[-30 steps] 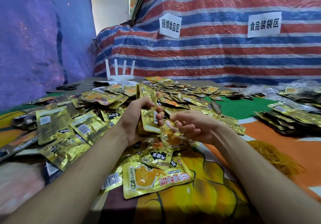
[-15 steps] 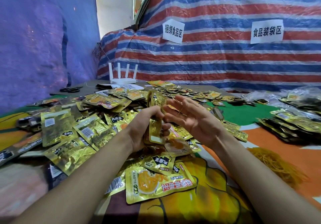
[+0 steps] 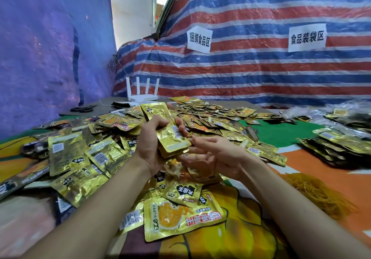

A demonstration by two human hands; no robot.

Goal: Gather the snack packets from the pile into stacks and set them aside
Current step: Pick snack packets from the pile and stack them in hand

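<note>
Left hand round packet stack — right hand palm-up just beside

Both bare forearms reach in from the table's near edge. The left hand grips a stack of packets (thumb across its face). The right hand lies palm-up just beside, fingers relaxed.

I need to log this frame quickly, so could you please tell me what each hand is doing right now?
Left hand: grips a stack of gold packets.
Right hand: open, holding nothing.
</note>
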